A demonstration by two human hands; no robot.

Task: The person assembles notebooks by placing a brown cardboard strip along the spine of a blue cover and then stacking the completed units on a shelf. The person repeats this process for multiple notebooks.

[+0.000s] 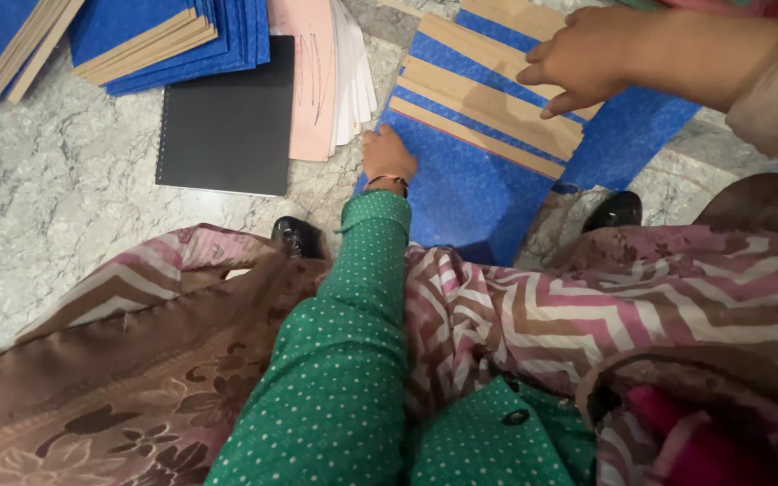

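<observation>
My left hand, in a green dotted sleeve with a thin wristband, reaches forward to the left edge of a large blue sheet on the marble floor. Its fingers curl over that edge. Several tan board strips lie across the far part of the sheet, with blue showing between them. Another person's hand, in a beige sleeve, comes in from the upper right and presses its fingertips on the strips. My right hand is out of view.
A black spiral-bound cover lies left of my hand, beside fanned pink and white sheets. Stacks of blue and tan boards sit at the top left. Black shoe tips poke out from patterned cloth over my lap.
</observation>
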